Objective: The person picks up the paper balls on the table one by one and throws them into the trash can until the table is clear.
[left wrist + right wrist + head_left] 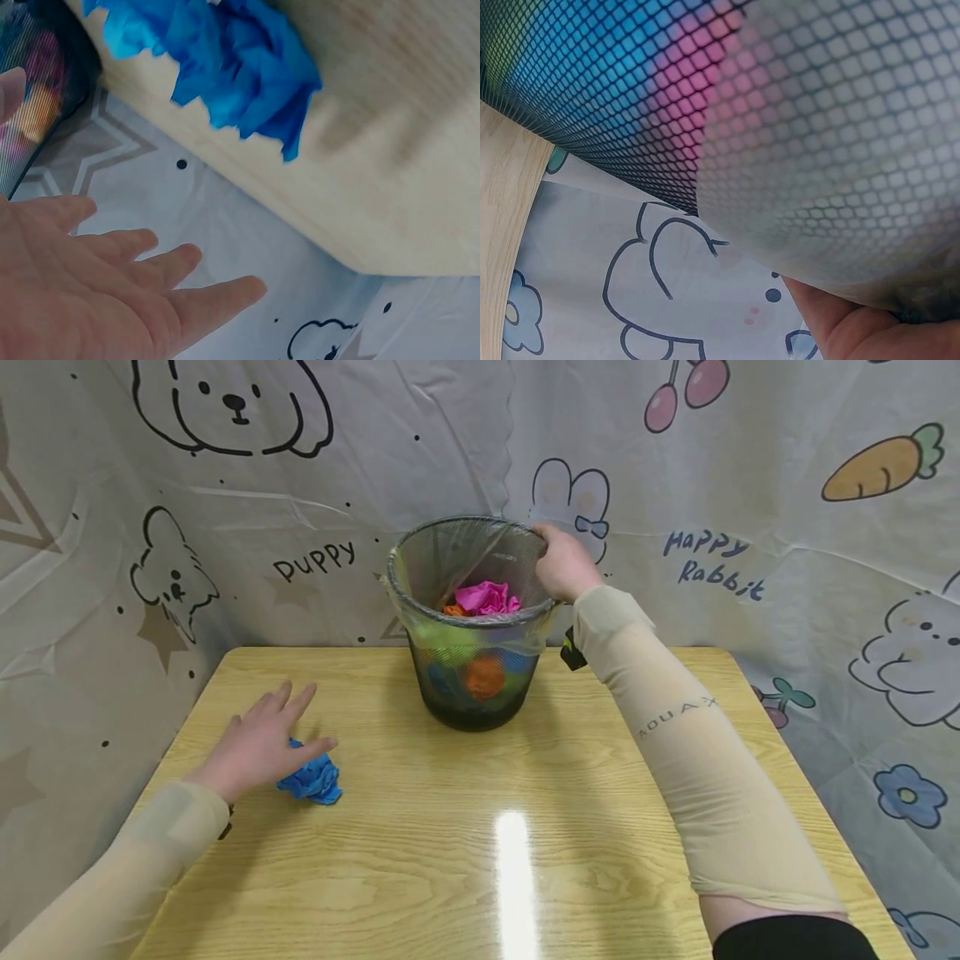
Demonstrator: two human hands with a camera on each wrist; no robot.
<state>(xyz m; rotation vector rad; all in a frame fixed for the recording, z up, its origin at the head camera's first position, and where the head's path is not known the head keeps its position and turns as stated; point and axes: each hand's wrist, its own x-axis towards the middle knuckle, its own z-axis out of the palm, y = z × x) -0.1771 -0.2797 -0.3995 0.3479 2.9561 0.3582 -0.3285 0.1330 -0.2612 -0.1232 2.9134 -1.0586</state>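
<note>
A black mesh wastebasket (477, 710) with a clear liner stands upright at the back of the wooden table. Inside it lie pink crumpled paper (487, 598) and orange crumpled paper (484, 677), with blue and green showing through the mesh. My right hand (566, 564) grips the basket's right rim; in the right wrist view only part of that hand (885, 330) shows beneath the liner. At the left, my left hand (258, 739) spreads its fingers beside and partly over a blue crumpled paper ball (313, 781). The left wrist view shows a gap between its fingers (217, 300) and the blue paper (240, 67).
The light wooden table (420, 860) has angled side edges. Behind it and along the sides hangs a pale curtain (450, 435) printed with cartoon animals, touching or close behind the basket. A dark band (572, 653) sits at the right wrist.
</note>
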